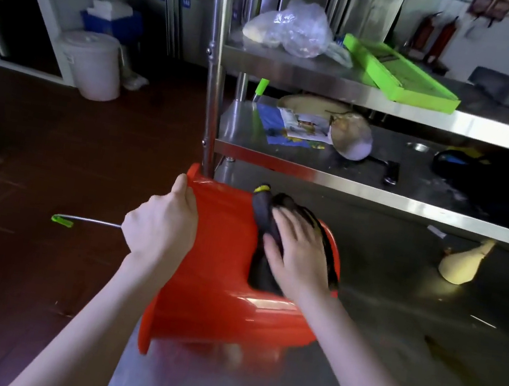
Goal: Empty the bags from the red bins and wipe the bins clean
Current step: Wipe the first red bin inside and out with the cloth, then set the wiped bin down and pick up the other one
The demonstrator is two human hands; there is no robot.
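The red bin (217,287) lies on its side at the near left corner of the steel table (385,366). Its mouth is turned to the left, so its inside does not show. The left hand (160,224) grips the rim at the top, with the fingers (183,189) curled over the edge. The right hand (298,254) lies flat on a dark cloth (262,271) and presses it against the bin's outer wall. Its fingers are straight and a little apart.

Beyond these fingertips stands a steel rack. On its upper shelf (300,72) there is a clear plastic bag (294,27) with something pale inside, and beside it a green tray (400,75). Far to the left of the left hand's fingers, a white bucket (92,64) with its lid on stands on the floor.
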